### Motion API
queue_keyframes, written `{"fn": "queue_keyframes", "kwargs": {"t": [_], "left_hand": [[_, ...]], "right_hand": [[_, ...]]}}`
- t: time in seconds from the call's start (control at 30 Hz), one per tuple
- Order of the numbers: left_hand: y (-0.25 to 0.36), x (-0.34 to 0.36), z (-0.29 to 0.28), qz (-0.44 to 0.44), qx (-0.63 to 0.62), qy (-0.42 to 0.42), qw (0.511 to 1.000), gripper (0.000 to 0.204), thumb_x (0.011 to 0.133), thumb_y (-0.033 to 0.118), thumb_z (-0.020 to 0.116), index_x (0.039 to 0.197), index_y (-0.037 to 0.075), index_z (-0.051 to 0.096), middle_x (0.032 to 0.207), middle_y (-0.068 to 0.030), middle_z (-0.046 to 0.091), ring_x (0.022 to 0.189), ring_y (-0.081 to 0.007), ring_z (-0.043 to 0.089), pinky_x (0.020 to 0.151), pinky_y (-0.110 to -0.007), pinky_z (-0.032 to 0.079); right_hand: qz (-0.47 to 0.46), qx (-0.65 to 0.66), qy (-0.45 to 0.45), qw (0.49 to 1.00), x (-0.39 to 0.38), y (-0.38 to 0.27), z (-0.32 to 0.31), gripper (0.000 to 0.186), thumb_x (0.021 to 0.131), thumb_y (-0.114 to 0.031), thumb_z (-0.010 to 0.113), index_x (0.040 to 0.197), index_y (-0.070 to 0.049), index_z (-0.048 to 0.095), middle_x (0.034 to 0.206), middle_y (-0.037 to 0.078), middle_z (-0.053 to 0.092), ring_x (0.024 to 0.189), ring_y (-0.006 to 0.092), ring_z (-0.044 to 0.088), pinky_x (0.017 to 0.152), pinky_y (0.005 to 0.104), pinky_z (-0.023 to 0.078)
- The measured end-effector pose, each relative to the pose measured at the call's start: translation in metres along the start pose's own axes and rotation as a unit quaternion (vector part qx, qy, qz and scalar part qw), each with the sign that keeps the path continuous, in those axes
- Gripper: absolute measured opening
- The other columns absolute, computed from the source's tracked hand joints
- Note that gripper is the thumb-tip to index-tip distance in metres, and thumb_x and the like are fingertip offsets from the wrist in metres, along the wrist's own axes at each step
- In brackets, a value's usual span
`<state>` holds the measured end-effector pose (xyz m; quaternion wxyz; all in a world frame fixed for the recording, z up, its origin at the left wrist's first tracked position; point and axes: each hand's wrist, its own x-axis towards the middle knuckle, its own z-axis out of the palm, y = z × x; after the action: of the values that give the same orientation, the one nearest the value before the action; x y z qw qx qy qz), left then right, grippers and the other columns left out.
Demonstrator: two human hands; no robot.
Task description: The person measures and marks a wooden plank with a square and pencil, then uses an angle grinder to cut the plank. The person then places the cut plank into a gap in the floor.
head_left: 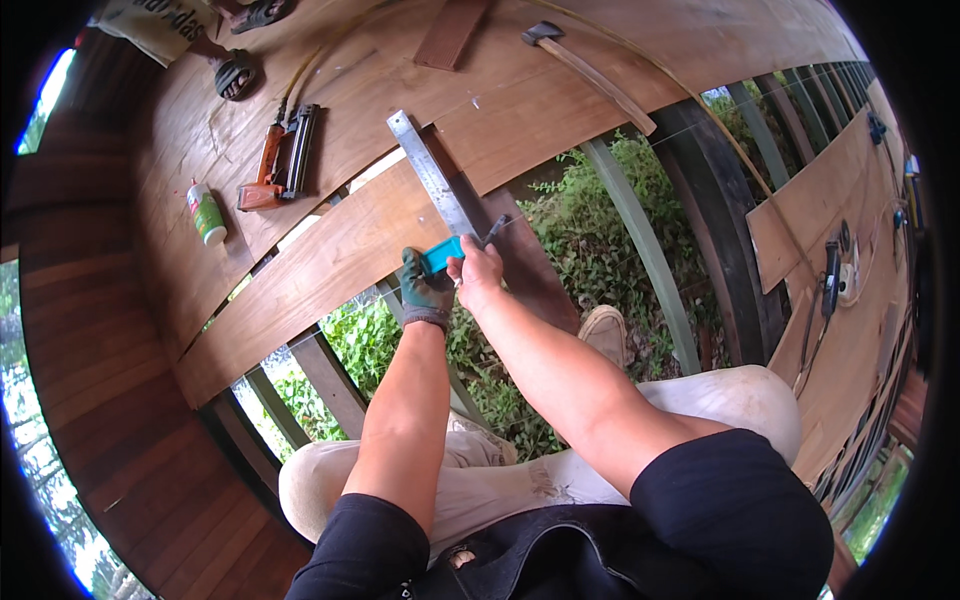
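Note:
A try square with a long steel blade and a teal handle point(441, 256) lies across the wooden planks, its blade pointing away from me. My left hand point(424, 288), in a green and grey work glove, is closed around the left end of the handle. Bare and closed, my right hand point(480, 272) is at the handle's other end, its thumb against the teal part. A slim dark pen-like thing point(496, 230) sticks out beyond its fingers; its exact kind is unclear. Under the blade are a light plank point(330, 262) and a darker board point(527, 265).
Farther left lie an orange nail gun point(265, 180) with a hose and a green-and-white bottle point(207, 215). An axe point(590, 75) rests at the far side. Open gaps between joists point(645, 250) show plants below. Another person's sandalled foot point(233, 77) stands far left. At right is a power strip point(848, 280).

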<state>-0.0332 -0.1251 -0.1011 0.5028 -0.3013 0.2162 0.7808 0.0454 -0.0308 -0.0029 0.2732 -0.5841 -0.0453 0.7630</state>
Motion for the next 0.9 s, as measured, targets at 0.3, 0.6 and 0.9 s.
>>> {"fn": "queue_keyframes", "kwargs": {"t": [0.3, 0.6, 0.9], "left_hand": [[-0.007, 0.001, 0.004, 0.071, 0.066, 0.04, 0.995, 0.058, 0.095, 0.049, 0.066, 0.124, 0.001, 0.052, 0.099, -0.0184, 0.065, 0.078, -0.0307, 0.062, 0.07, -0.043, 0.057], [-0.009, -0.014, 0.026, 0.083, 0.06, 0.055, 0.993, 0.028, 0.094, 0.04, 0.071, 0.098, 0.014, 0.062, 0.09, -0.0063, 0.066, 0.083, -0.0248, 0.064, 0.08, -0.044, 0.056], [-0.023, -0.025, 0.054, 0.1, 0.004, 0.184, 0.978, 0.027, 0.092, 0.025, 0.068, 0.069, 0.021, 0.055, 0.062, 0.0085, 0.052, 0.071, -0.0097, 0.063, 0.067, -0.035, 0.045]], "right_hand": [[0.008, -0.028, -0.033, 0.999, 0.003, -0.004, -0.004, 0.03, 0.097, -0.018, 0.068, 0.113, -0.007, 0.046, 0.09, 0.008, 0.058, 0.053, 0.0172, 0.06, 0.045, 0.0281, 0.05], [-0.006, -0.06, -0.066, 0.996, 0.003, -0.01, -0.008, 0.023, 0.097, -0.019, 0.068, 0.105, -0.007, 0.051, 0.083, 0.006, 0.06, 0.053, 0.0156, 0.059, 0.042, 0.0277, 0.045], [-0.163, -0.203, -0.181, 0.948, 0.035, -0.177, 0.011, 0.017, 0.094, -0.015, 0.069, 0.099, -0.01, 0.054, 0.076, 0.001, 0.055, 0.049, 0.0082, 0.047, 0.038, 0.0222, 0.033]]}}
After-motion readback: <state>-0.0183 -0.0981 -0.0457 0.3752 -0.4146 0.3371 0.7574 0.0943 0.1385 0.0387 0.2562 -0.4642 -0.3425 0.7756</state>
